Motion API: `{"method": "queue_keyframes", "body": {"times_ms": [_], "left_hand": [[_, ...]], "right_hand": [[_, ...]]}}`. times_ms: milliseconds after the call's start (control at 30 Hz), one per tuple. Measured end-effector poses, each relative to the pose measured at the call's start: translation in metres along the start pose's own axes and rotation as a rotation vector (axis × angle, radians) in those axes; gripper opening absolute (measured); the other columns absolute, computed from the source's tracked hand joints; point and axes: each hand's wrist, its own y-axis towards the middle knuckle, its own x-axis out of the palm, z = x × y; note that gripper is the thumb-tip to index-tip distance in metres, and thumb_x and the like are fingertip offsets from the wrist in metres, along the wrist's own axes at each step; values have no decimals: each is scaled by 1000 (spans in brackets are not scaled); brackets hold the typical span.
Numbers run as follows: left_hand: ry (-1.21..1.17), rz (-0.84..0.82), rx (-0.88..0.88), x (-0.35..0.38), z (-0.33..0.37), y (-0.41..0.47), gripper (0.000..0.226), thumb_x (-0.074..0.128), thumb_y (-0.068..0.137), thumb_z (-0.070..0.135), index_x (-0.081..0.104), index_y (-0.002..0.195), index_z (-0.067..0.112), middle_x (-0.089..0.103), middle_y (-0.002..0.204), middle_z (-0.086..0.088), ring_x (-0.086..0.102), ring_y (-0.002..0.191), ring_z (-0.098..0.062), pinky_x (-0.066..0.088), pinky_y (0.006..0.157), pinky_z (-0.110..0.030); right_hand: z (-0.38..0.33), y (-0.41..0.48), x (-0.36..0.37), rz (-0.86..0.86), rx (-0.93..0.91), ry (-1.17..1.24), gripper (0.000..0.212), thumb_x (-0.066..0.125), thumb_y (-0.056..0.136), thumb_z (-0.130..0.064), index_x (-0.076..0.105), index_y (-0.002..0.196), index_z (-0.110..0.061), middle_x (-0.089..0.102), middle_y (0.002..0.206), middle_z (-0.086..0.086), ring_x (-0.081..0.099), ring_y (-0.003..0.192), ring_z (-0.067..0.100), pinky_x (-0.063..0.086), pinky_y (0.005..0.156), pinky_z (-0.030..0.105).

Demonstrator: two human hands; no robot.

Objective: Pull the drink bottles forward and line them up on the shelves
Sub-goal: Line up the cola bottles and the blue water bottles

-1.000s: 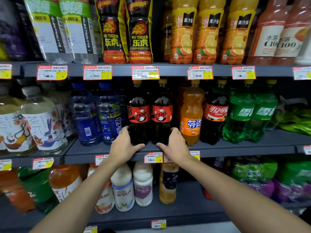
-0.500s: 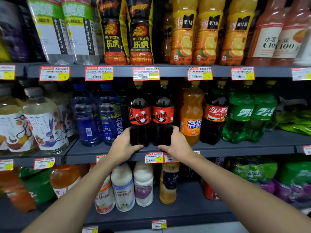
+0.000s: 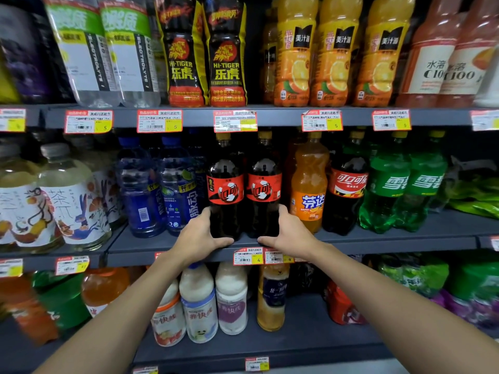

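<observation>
Our left hand [image 3: 199, 236] cups the left cola [image 3: 225, 190], right hand [image 3: 287, 233] the right cola [image 3: 264, 190], each grip wrapped low so, we reckon, they slide forward without tipping.

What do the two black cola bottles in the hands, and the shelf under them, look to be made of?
Left cola bottle and right cola bottle: probably clear plastic with a glossy finish. Bright highlights sit on their shoulders, dark liquid shows through, and each has a printed red film label. Shelf: likely painted metal, matte dark grey, with a thin, straight front edge.
</observation>
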Motion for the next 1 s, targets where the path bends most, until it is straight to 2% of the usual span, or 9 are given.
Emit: {"method": "queue_keyframes", "body": {"times_ms": [100,233,367,500,600,667,833,1000], "left_hand": [[-10,1,0,0,-1,0,86,86,70,51,41,137,24,65,128,-1,62,115,-21,53,96,-44],[-10,0,2,0,0,0,86,86,70,51,41,137,24,64,129,-1,62,117,-21,52,97,-45],[12,13,7,1,-1,0,86,85,70,53,39,137,26,64,129,-1,62,116,-22,52,96,-45],[28,35,19,3,-3,-1,82,83,68,57,40,132,29,66,125,2,63,113,-21,53,92,-45],[35,39,18,3,-4,-1,80,81,67,60,41,129,30,66,123,4,63,112,-20,54,91,-45],[36,41,22,4,-5,-1,81,81,67,61,41,130,30,66,123,4,63,112,-19,54,91,-44],[34,40,27,4,-5,-2,82,80,65,65,42,129,30,65,125,4,62,113,-19,53,91,-45],[43,72,43,7,-5,-4,78,78,66,66,42,127,32,66,122,6,63,111,-19,54,89,-44]], "right_hand": [[4,3,-6,-72,-19,-44,87,82,78,-43,29,141,-16,61,129,2,62,114,21,45,80,19],[3,1,-5,-53,-52,-31,97,84,76,-43,23,148,-21,53,142,0,55,126,21,43,95,23],[6,-3,-5,15,-110,17,94,85,74,-44,27,146,-30,48,145,-8,48,133,14,36,103,23],[10,-3,-2,7,-99,19,91,81,80,-35,22,149,-30,55,138,-1,58,123,23,45,94,26],[8,-4,-2,6,-115,26,97,83,77,-42,21,150,-30,49,147,-4,50,132,17,43,104,29],[6,-5,-2,15,-101,49,102,87,71,-48,24,149,-29,49,148,-7,48,133,14,41,106,29],[7,-4,2,40,-63,44,91,86,76,-42,30,145,-23,53,143,-2,51,132,18,41,99,24],[3,-4,-1,9,-65,24,87,82,81,-40,28,147,-20,53,145,0,51,133,20,45,106,31]]}}
